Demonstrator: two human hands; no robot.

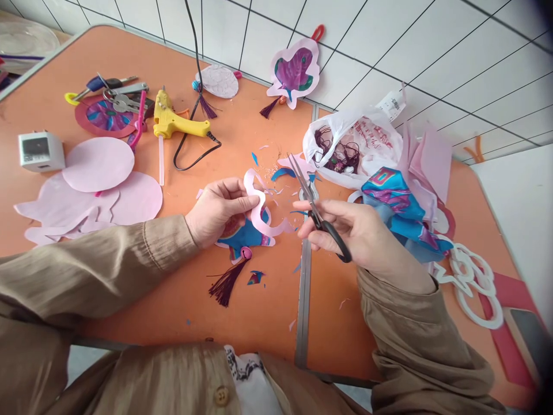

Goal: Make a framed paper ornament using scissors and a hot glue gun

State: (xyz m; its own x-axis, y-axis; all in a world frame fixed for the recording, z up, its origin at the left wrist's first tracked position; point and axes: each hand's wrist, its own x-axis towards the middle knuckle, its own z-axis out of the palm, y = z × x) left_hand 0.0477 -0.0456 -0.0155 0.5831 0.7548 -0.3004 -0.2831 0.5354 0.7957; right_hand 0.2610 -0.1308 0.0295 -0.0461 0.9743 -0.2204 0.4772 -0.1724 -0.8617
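The left hand [221,211] was closed, thumb and fingers pinching a wavy pink strip [258,221] near its upper end. The right hand [360,231] gripped the black-handled scissors [314,207], their blades slightly parted and directed up and away from the person.

A blue charm [247,234] lay beneath the strip and partly hid behind it; its pink bell [246,253] and dark tassel [228,283] extended toward the person. Small scraps [256,278] littered the orange table [268,328] around both hands, several just under the scissors. A metal seam [304,300] crossed the tabletop between the hands' working sides.

Beyond the right hand, a white plastic bag [378,141] and crumpled blue printed material [391,202] crowded that side, with white looped cutouts [475,282] nearer the edge. Beyond the left hand stood a yellow glue gun [179,124], its black cord [194,164] curving over the tabletop. Pink cut pieces [138,199], a white adapter [42,151] and keys [125,102] lay farther left. A purple charm [295,70] leaned against the tiled wall [363,40].

Relative to the grip, the strip curved from the left fingertips down and toward the right hand, its free end near the right fingertips; contact there could not be determined.
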